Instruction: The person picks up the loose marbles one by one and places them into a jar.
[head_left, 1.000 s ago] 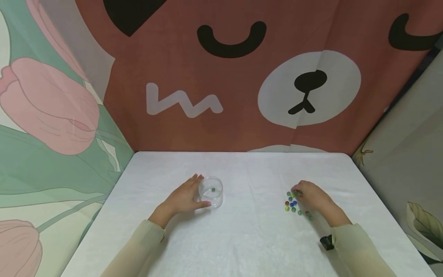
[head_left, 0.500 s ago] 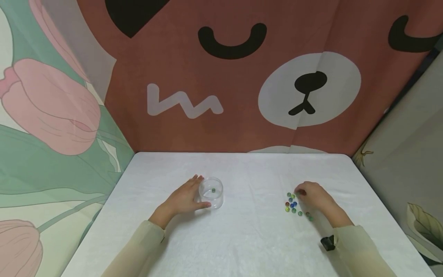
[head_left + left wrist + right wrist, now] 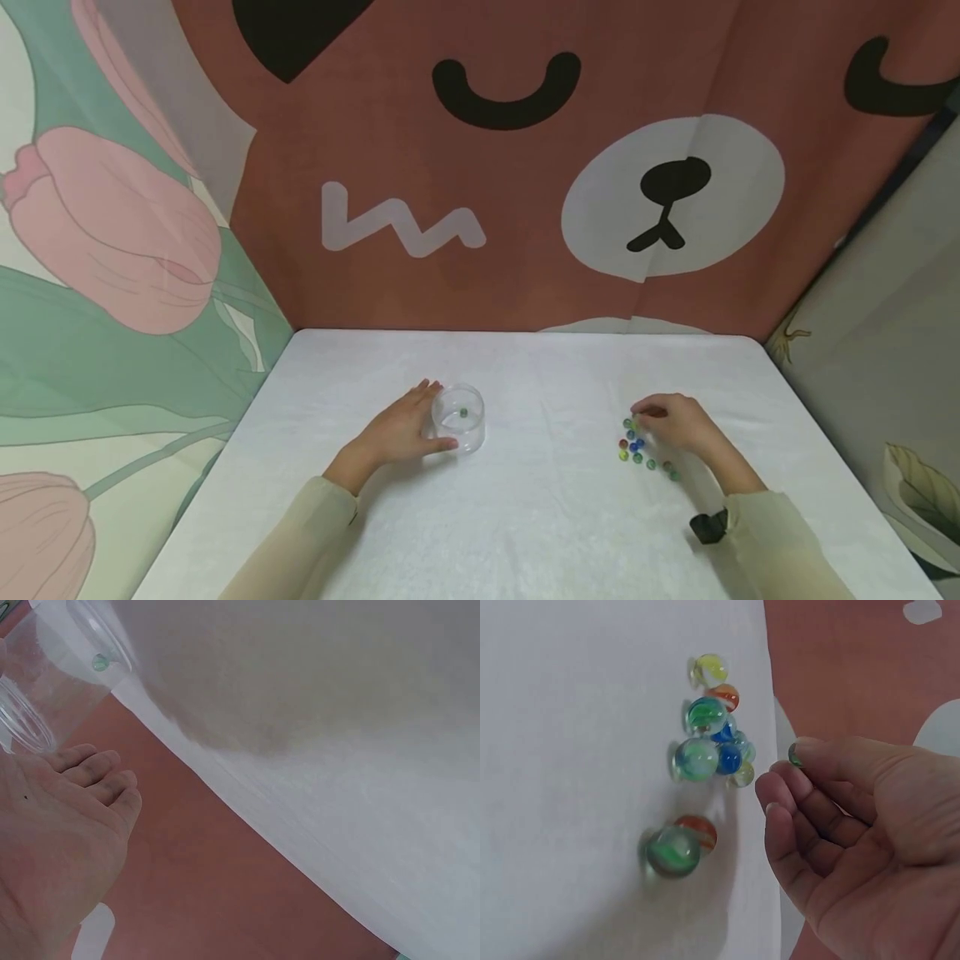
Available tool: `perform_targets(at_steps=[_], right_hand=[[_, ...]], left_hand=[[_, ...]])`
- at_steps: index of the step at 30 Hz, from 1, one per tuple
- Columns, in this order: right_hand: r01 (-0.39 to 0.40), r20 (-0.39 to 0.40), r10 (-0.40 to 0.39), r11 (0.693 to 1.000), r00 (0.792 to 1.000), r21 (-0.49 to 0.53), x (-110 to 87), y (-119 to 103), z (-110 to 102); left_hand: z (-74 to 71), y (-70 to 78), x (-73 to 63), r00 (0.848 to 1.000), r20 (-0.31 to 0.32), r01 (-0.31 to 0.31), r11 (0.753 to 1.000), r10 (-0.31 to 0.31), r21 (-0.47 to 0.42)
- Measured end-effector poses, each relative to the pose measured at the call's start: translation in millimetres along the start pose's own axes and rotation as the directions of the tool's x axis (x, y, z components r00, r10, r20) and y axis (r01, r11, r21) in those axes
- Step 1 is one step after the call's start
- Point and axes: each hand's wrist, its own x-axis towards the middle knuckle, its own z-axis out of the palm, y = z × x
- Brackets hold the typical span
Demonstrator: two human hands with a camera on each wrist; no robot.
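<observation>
My left hand (image 3: 401,425) rests beside a clear round plastic container (image 3: 469,437), thumb in front and straight fingers behind its left side. One green marble (image 3: 463,412) lies inside it. In the left wrist view the container (image 3: 64,690) stands against the hand (image 3: 67,825), whose fingers look relaxed. Over on the right, my right hand (image 3: 678,423) pinches a small green marble (image 3: 795,755) between thumb and index finger; the head view hides it. Below and left of that hand lie several loose glass marbles, including a yellow one (image 3: 711,669), a blue one (image 3: 729,760) and a green one (image 3: 673,853).
White cloth covers the table (image 3: 540,500). A brown curtain (image 3: 450,292) with a bear print hangs along the far edge. Floral fabric (image 3: 150,367) stands at the left, pale fabric (image 3: 885,333) at the right. A dark object (image 3: 708,527) sits by the right cuff.
My right hand has picked a marble off the group and shifted slightly left above the others. The left hand and the container have stayed in place.
</observation>
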Motion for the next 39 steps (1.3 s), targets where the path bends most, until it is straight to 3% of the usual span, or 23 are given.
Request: perform_targets(at_steps=[11,39], right_hand=[[-0.117,0.055,0.107,0.958,0.993,0.260,-4.3,-7,4],[-0.129,0.108,0.092,0.900,0.990,0.416,-1.6,-21,12]], left_hand=[[0.8,0.2,0.0,1.000,0.007,0.012,1.000,-0.012,-0.014],[4.2,-2.2,1.2,1.000,-0.007,0.006,1.000,-0.006,0.001]])
